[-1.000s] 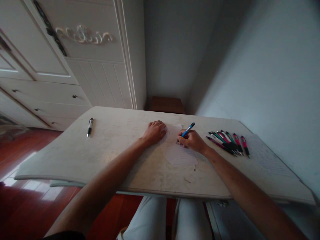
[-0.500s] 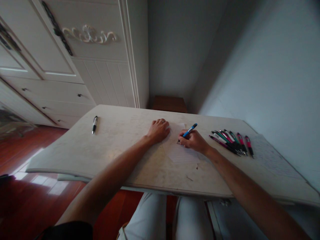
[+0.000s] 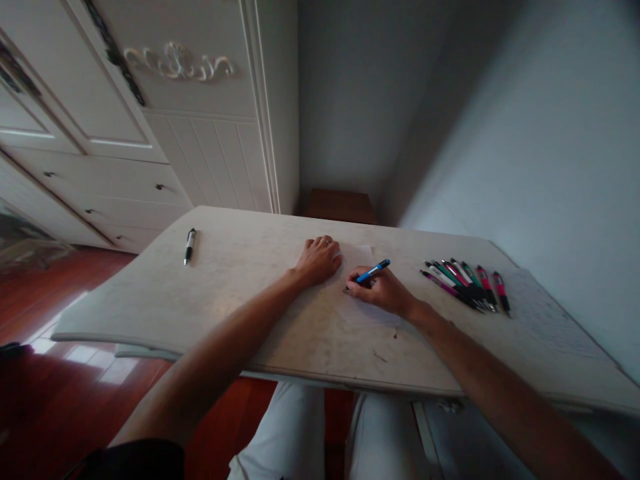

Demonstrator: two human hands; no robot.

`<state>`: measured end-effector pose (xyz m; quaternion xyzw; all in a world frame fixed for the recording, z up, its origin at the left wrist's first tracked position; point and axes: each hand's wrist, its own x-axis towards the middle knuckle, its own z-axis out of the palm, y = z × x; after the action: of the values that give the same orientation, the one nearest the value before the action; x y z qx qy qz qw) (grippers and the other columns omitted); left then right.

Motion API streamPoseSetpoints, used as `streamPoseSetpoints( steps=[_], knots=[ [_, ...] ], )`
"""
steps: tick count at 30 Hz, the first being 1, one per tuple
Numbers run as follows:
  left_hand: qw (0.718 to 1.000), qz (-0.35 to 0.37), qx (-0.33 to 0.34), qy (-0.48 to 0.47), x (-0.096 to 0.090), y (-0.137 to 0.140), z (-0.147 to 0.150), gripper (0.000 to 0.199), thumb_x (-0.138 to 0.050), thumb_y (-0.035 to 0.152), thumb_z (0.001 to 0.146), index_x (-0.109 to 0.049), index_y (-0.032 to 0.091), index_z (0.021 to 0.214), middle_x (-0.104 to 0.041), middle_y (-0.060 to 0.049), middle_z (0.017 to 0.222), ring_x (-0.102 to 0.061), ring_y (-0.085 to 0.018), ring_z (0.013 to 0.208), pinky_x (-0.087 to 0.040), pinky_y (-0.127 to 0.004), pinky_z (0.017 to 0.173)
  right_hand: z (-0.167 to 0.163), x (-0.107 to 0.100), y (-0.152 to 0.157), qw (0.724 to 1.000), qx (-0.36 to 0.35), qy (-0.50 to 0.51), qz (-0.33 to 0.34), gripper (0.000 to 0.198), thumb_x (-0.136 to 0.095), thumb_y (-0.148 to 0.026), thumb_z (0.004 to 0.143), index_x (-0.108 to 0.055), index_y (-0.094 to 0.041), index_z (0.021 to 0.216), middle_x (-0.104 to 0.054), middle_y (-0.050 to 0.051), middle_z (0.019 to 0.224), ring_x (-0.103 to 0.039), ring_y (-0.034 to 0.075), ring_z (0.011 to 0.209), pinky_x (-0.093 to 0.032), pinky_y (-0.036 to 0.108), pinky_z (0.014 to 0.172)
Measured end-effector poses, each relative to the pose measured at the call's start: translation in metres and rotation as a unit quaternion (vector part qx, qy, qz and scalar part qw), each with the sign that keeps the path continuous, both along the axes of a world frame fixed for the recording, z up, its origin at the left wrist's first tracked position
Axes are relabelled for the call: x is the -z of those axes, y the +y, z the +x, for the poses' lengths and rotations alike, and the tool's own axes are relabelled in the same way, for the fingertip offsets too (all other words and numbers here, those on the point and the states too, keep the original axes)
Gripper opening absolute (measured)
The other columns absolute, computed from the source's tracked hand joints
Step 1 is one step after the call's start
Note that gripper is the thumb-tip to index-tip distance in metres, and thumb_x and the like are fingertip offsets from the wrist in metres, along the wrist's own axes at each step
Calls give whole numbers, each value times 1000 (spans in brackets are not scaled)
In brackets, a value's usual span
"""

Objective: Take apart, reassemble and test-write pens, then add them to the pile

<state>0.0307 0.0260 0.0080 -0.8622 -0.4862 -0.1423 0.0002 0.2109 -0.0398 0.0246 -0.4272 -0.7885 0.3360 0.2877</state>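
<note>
A blue pen (image 3: 373, 271) with a black end is pinched in my right hand (image 3: 383, 290), its tip down at the left part of a pale sheet of paper (image 3: 370, 313). My left hand (image 3: 319, 259) lies flat across the upper left edge of the sheet, fingers stretched out and a ring on one of them. The hands are close together but apart. Any writing on the sheet is too faint to read. Both hands rest on the pale, stained table (image 3: 260, 267).
Several pens (image 3: 465, 283) in pink, green, white and black lie in a bunch on the right. Beyond them is another sheet (image 3: 550, 313) with writing. A white and black pen (image 3: 190, 247) lies far left. A white cabinet (image 3: 210, 147) stands behind the table, a wall at right.
My right hand has slid left across the sheet with the blue pen, which now leans lower. My left hand has stayed in place on the paper.
</note>
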Motion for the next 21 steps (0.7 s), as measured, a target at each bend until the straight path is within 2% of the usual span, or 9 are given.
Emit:
streamPoseSetpoints(
  steps=[4,8,15,21],
  knots=[
    [1000,6,-2,1,0,1,0,29,-43,34,93,-57,16,111,-55,-13,125,-50,-27,116,-36,-43,97,-2,0,-2,999,-25,-12,15,22,-57,-35,82,-66,-16,80,-60,0,66,-47,11,57,-37,23,54],
    [1000,3,-2,-3,1,2,-1,29,-43,34,93,-56,17,112,-55,-13,126,-49,-27,117,-35,-43,97,-3,2,-1,1000,-15,-4,18,22,-58,-36,82,-68,-16,81,-62,1,68,-49,11,59,-39,23,56],
    [1000,-14,4,-6,-1,1,-2,29,-44,35,93,-56,18,113,-55,-13,126,-48,-27,117,-34,-43,98,3,2,3,994,47,92,-34,26,-59,-41,81,-63,-16,76,-64,2,65,-56,12,53,-45,23,52],
    [1000,-15,6,-13,-2,1,-3,29,-44,34,93,-57,18,113,-55,-12,126,-48,-27,117,-34,-43,99,5,3,3,993,40,83,-72,27,-60,-42,79,-62,-16,73,-63,3,62,-55,12,51,-46,23,49]
  ],
)
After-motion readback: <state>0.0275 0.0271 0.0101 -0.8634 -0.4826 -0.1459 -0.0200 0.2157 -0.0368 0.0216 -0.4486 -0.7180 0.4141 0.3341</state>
